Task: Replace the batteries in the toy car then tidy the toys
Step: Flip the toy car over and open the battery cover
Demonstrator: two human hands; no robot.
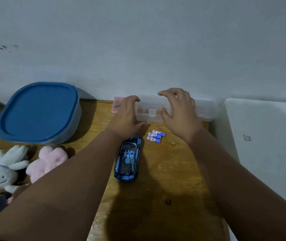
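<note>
On the head view, the left hand (127,117) clamps fingers and thumb round the left end of the clear plastic latch box (145,117) at 12 o'clock by the wall. The right hand (179,113) hovers over it, fingers spread and curved, contact unclear. The glossy blue toy car (128,160) sits centre, three blue-labelled batteries (156,136) at its 1 o'clock. Smart play: steady the box, then thumb the front latch (151,112) up.

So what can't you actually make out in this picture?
All head view:
- Inside of the clear plastic latch box: left hand and right hand cover its ends.
- Contents of the rounded blue-lidded tub: closed lid.
- Part of the small pink box: behind the left hand.
- Print on the three blue batteries: too small.
- Underside of the blue toy car: faces the wooden table.
</note>
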